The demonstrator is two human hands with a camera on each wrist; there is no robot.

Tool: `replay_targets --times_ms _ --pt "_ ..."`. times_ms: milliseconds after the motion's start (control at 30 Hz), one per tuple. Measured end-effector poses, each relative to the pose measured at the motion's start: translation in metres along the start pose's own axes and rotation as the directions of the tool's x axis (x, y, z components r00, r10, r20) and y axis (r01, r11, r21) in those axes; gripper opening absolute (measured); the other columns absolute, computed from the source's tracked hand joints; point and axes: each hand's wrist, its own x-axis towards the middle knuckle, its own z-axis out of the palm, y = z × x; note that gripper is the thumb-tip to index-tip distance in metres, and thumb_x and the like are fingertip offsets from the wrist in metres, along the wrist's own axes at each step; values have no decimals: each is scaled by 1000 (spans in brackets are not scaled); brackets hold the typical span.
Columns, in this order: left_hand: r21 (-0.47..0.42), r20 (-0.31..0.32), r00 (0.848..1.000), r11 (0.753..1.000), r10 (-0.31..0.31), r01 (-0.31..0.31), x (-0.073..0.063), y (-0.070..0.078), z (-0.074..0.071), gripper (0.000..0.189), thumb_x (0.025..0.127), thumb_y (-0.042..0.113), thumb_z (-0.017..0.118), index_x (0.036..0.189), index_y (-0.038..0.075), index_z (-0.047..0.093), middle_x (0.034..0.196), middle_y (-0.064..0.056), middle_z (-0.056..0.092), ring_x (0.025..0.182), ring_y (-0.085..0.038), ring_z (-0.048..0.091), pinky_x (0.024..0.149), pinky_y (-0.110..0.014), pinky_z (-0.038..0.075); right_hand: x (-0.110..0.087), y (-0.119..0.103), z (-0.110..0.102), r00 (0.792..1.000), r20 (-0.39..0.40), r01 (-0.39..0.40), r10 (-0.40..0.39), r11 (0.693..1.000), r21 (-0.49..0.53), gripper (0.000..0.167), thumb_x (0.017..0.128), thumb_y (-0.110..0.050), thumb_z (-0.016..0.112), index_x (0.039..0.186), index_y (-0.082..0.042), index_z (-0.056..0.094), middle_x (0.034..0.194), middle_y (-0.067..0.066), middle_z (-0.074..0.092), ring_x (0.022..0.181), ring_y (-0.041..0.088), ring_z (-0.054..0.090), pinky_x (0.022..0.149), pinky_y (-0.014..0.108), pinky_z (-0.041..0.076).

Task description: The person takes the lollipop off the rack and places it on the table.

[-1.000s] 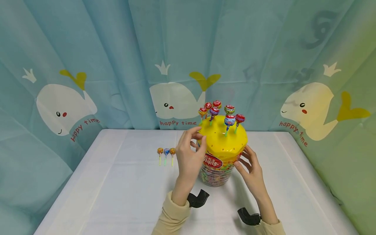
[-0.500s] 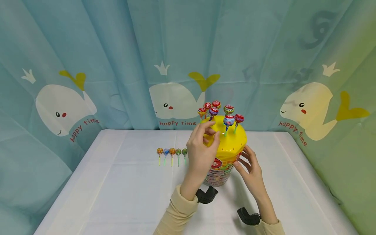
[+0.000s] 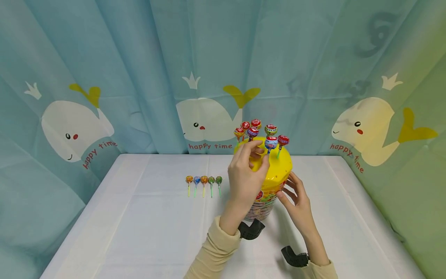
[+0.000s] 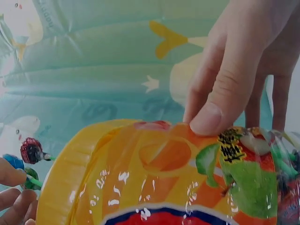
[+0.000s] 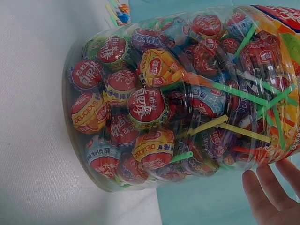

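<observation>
A clear jar (image 5: 183,159) packed with wrapped lollipops stands upright under a yellow lid (image 3: 278,164) with small holes. Several lollipops stick up from the lid, among them a blue one (image 3: 270,142) and a dark red one (image 3: 283,140). My left hand (image 3: 245,176) is over the lid's left part, its thumb tip close by the blue lollipop's stick; fingers and thumb are apart. In the left wrist view its fingers (image 4: 10,173) are partly cut off. My right hand (image 3: 300,205) rests on the jar's right side, thumb (image 4: 208,117) against the wrapper.
Left of the jar, several lollipops lie in a row, including a blue one (image 3: 196,180) and a green one (image 3: 218,181). The white table (image 3: 146,224) ends at a blue curtain (image 3: 146,97) with whale prints. Black wrist mounts (image 3: 252,229) project from both wrists.
My left hand has moved rightwards over the lid towards the blue lollipop, uncovering two green lollipops in the table row. My right hand stays at the jar's side.
</observation>
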Motion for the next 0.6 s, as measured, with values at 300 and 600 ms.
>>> replay_targets --times_ms 300,600 --pt "32 12 1000 999 -2 2 1 4 6 29 84 12 72 112 7 63 89 -4 69 81 -13 66 66 -16 49 0 1 0 1000 2 19 -19 1000 10 68 91 -3 61 149 -23 31 141 -3 43 119 -2 46 99 6 38" --pt "34 -1 1000 999 2 -2 0 3 10 29 84 11 72 111 7 63 90 -4 69 80 -14 68 70 -16 52 0 0 0 1000 4 18 -18 1000 9 68 91 -3 61 149 -25 31 141 -2 43 119 -1 46 99 6 38"
